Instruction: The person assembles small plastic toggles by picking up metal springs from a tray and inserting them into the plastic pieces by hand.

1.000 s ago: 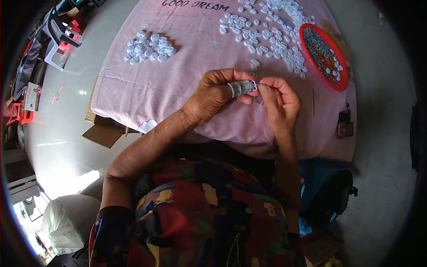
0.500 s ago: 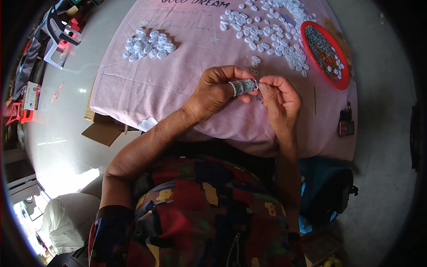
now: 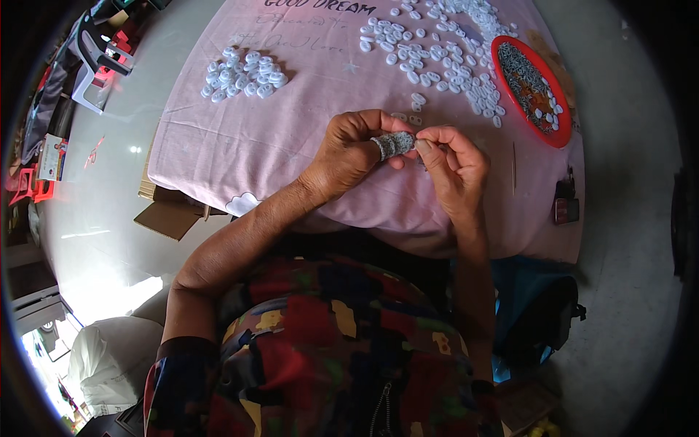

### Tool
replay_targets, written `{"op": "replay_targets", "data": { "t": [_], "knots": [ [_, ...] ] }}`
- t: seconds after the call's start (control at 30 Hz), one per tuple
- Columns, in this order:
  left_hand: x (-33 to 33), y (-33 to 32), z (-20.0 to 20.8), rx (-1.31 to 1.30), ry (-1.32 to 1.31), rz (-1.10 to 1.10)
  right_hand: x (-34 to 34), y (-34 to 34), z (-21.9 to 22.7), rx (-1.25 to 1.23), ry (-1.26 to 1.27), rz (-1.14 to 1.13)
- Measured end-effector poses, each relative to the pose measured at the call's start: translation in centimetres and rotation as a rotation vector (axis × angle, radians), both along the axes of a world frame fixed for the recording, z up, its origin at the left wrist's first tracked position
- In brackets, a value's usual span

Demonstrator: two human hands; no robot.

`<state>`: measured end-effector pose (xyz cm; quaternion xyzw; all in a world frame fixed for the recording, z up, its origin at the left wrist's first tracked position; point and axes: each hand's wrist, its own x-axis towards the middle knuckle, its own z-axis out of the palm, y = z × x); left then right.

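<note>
My left hand (image 3: 348, 149) is closed above the pink cloth, with a grey speckled knit sleeve (image 3: 393, 145) over what looks like the thumb. The fingers behind the sleeve are bent toward its tip. Right against that tip, my right hand (image 3: 455, 164) is closed in a pinch, thumb on forefinger. Whatever small piece sits between the two hands is hidden by the fingertips. Just beyond the hands lie a few white oval pieces (image 3: 416, 98) with small holes.
A heap of white ovals (image 3: 244, 73) lies far left; many more (image 3: 459, 69) spread at the far right. A red plate (image 3: 566, 135) holds small grey metal parts and some ovals. A thin stick (image 3: 514, 169) and a dark phone-like object (image 3: 566, 207) lie at right.
Both hands have shifted slightly left. The small white piece that showed between the fingertips is now covered, and the knit sleeve has turned a little.
</note>
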<state>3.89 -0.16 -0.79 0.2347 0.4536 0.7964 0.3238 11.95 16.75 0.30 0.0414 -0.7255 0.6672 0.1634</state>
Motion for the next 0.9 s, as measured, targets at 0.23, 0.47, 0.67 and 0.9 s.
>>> {"op": "replay_targets", "data": {
  "t": [0.23,0.47,0.67,0.9],
  "knots": [
    [0.0,-0.1,0.7,-0.039,-0.011,-0.002,0.4,0.1,0.0,-0.010,0.044,-0.104],
    [-0.1,-0.1,0.5,-0.028,0.010,-0.007,0.5,1.1,-0.6,0.214,0.003,-0.089],
    [0.1,0.1,0.5,-0.049,0.040,0.006,0.0,0.6,-0.9,0.229,0.130,-0.127],
    [0.0,0.1,0.3,-0.066,0.060,0.021,-0.3,0.2,-0.6,0.288,0.182,-0.105]
  ]
}}
